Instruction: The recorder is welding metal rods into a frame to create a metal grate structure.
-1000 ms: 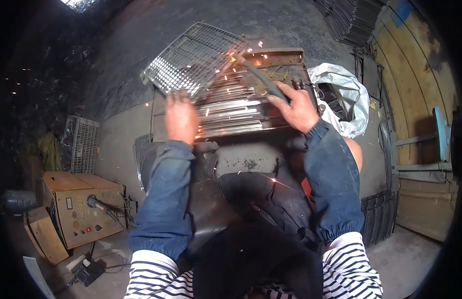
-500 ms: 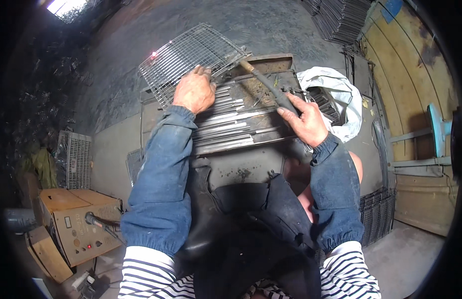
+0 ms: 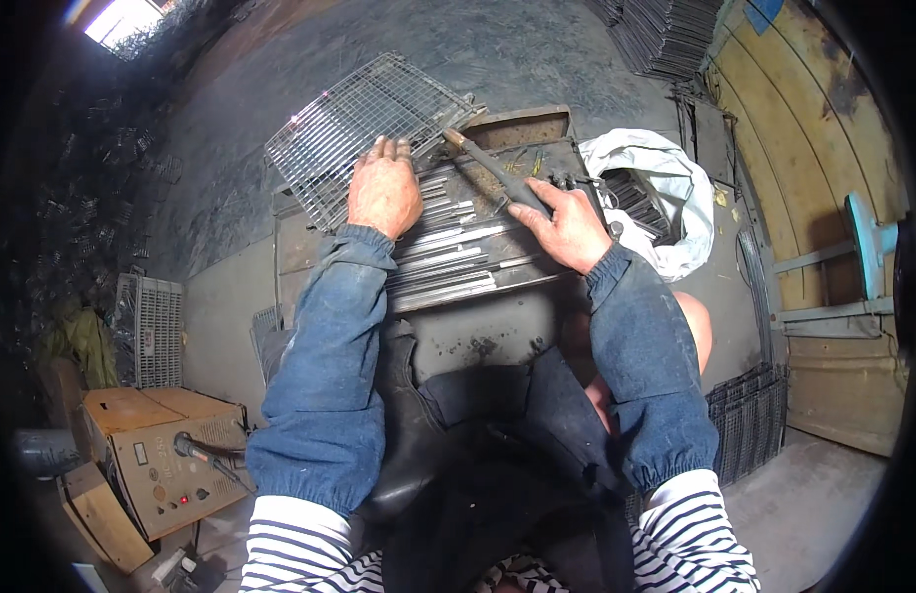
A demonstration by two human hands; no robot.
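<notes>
A wire mesh basket (image 3: pixel 330 124) of thin shiny rods lies at the far side of a low metal workbench (image 3: pixel 498 296), reaching past its far left edge. My left hand (image 3: pixel 385 194) rests on the near edge of the mesh, fingers stretched forward over the wires. My right hand (image 3: pixel 569 225) is wrapped round the dark handle of a welding torch (image 3: pixel 488 170). The torch slants up to the left, its brownish tip close to the right corner of the mesh; whether it touches cannot be told. Loose metal rods (image 3: pixel 443 259) lie side by side between my hands.
Right of the bench, a white sack (image 3: pixel 690 212) holds dark metal pieces. An orange-topped welding machine (image 3: pixel 171 465) with a red light stands at lower left. Stacked mesh panels sit at far right (image 3: pixel 666 35) and near right (image 3: pixel 749 420). A grey crate (image 3: pixel 154 326) stands at left.
My right hand and the torch have moved left, bringing the tip further along the mesh's right side. The left hand's fingers lie straighter on the mesh. The whole view has shifted slightly.
</notes>
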